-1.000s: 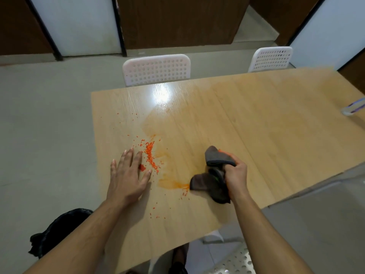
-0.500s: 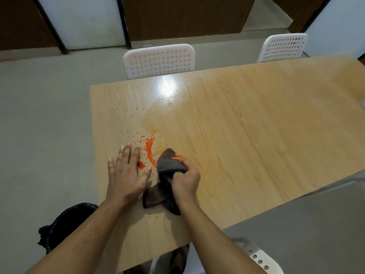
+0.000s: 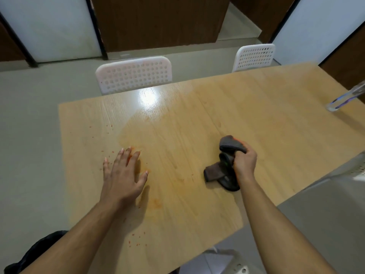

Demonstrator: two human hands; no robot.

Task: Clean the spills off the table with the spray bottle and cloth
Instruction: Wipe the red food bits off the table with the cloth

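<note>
Since half a second earlier: cloth and right hand displaced rightward, away from left hand; dense orange pile beside left-hand fingers gone, only a smear and scattered specks remaining. Largest to smallest as follows. Wooden table (image 3: 256, 107): light grain, ceiling-light glare near far edge, broad damp orange-tinted film across centre. Two white perforated chairs: one (image 3: 134, 74) at far edge, left of centre; second (image 3: 254, 56) further right. Black bag (image 3: 39, 252) on floor, lower left, partly hidden by left forearm. Left hand (image 3: 123, 175): palm down, flat on tabletop near left edge, fingers straight and spread, nothing held. Right hand (image 3: 245, 163): fingers curled tight round bunched dark cloth (image 3: 223, 171), thumb pressed over upper fold; lower end of cloth trailing onto tabletop, well apart from left hand. Spray bottle (image 3: 343, 99): clear, at right frame edge on far right of table, partly cut off, well apart from both hands; upright or tilted cannot be told. Orange smear (image 3: 156, 202) just right of left wrist. Orange specks (image 3: 136, 239) near front edge, further specks (image 3: 107, 126) toward far left.
</note>
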